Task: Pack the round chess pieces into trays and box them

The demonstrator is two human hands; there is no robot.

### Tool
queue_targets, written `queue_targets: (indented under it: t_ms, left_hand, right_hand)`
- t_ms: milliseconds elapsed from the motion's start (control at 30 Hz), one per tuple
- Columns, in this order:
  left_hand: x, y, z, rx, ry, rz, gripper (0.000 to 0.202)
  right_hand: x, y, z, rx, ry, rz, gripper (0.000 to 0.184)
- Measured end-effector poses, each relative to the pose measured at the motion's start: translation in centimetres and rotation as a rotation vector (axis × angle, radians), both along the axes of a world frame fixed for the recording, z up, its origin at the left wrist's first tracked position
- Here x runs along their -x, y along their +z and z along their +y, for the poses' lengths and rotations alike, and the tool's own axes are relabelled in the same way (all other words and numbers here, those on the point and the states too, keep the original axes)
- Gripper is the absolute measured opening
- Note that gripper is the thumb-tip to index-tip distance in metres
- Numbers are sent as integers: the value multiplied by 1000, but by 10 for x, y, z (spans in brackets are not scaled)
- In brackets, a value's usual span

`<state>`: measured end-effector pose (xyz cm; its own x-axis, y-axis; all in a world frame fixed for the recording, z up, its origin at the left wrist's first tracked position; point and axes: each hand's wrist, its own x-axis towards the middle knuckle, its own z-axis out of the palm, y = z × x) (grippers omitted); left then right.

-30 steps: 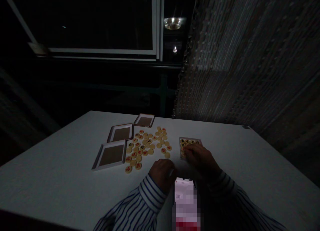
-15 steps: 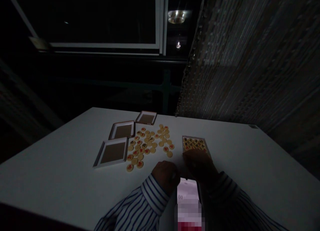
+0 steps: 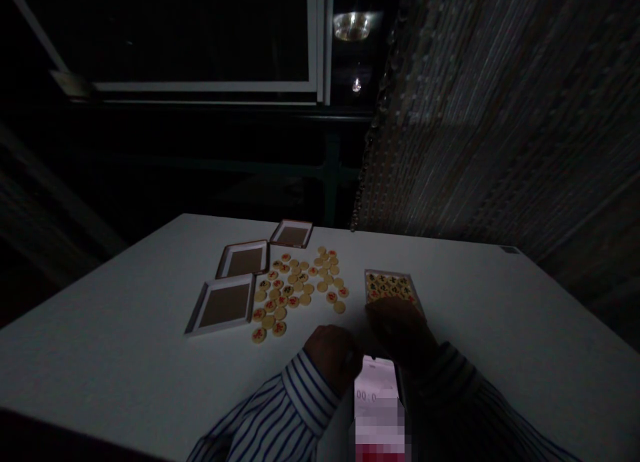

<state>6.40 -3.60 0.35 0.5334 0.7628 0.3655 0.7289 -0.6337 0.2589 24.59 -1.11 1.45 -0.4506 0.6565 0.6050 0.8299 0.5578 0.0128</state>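
Cream xiangqi discs (image 3: 295, 290) lie scattered mid-frame on the white table (image 3: 125, 355). Just right of them sits a filled tray (image 3: 391, 285). My right hand (image 3: 403, 332) covers its near edge, and I cannot tell its grip. My left hand (image 3: 333, 354) is fisted beside a phone (image 3: 376, 389).

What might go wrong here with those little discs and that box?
The light is very dim, so marks on the loose discs are hard to read. The right hand covers the near edge of the box holding discs and might tip it. The left hand could sweep nearby discs away.
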Motion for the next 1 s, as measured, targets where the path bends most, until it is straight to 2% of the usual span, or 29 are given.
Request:
queue_targets:
  t_ms: [400, 600, 733, 867, 1000]
  left_hand:
    - [7, -1, 0, -43, -48, -100, 14]
    - [15, 8, 2, -73, -10, -208, 13]
    - [32, 17, 11, -101, -5, -252, 15]
    - [59, 26, 32, -112, -28, -304, 15]
    - [84, 30, 51, -126, 161, -370, 17]
  right_hand:
    - [3, 5, -4, 32, -19, -28, 24]
    - [3, 0, 1, 78, -31, -60, 24]
    - [7, 5, 2, 154, -43, -25, 24]
    - [16, 18, -1, 201, -44, -9, 25]
    - [31, 30, -9, 259, -14, -120, 25]
